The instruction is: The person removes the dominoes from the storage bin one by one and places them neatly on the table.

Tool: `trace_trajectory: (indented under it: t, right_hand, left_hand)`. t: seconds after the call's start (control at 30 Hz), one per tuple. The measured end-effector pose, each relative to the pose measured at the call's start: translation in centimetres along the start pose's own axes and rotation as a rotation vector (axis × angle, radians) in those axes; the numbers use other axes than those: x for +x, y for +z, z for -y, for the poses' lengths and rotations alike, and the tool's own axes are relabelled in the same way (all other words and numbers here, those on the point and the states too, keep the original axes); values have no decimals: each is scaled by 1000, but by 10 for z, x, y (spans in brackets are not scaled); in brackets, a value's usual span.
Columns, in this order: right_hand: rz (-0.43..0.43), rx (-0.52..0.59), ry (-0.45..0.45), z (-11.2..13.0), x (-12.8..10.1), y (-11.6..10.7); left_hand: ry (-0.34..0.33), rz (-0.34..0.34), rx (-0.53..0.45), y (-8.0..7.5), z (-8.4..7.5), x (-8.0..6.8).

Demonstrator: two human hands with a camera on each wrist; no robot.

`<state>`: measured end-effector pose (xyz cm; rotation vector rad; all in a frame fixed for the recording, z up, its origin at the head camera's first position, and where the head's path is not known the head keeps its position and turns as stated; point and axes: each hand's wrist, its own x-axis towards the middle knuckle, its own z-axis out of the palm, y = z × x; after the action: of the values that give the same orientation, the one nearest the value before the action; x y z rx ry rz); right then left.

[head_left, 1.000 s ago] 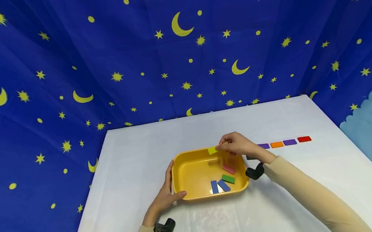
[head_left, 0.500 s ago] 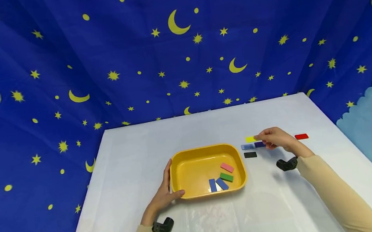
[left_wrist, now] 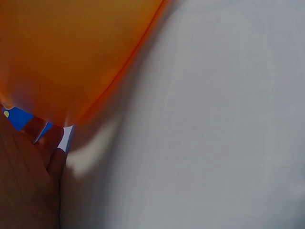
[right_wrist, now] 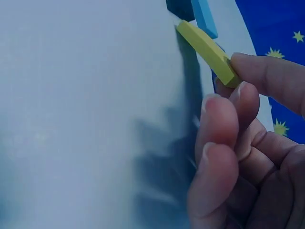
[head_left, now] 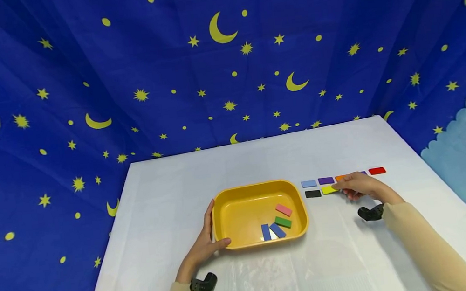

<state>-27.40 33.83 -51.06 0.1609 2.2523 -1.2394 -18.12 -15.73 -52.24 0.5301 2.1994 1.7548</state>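
A yellow domino-shaped block (head_left: 329, 189) is pinched between the thumb and fingers of my right hand (head_left: 359, 185). It is just right of a black block (head_left: 313, 194), below a purple block (head_left: 326, 180). The right wrist view shows the yellow block (right_wrist: 207, 51) held near one end, tilted, its shadow beside it. My left hand (head_left: 203, 244) grips the left end of a yellow plastic tray (head_left: 237, 192), thumb over the front rim and fingers along the side. In the left wrist view the tray (left_wrist: 71, 52) looks orange, and part of the left hand (left_wrist: 28, 176) shows below it.
Inside the tray lie a pink block (head_left: 283, 210), a green block (head_left: 283, 221) and two blue blocks (head_left: 265, 232). A row on the white table (head_left: 169, 184) has a light blue block (head_left: 309, 183), an orange block (head_left: 340, 178), partly hidden, and a red block (head_left: 377, 170).
My right hand has carried the yellow block from the tray's back rim rightward, over the row, and down beside the black block. My left hand stays on the tray.
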Motion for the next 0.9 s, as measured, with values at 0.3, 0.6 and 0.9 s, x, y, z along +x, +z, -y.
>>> trace_trajectory:
  t: [0.3, 0.6, 0.9]
  right_hand:
    - [-3, -6, 8, -6, -1, 0]
    - [-44, -20, 18, -9, -4, 3]
    - [-150, -276, -93, 31, -10, 14]
  left_hand:
    - [64, 14, 1, 0, 3, 2]
    - [55, 10, -12, 1, 3, 2]
    - [63, 8, 3, 0, 3, 2]
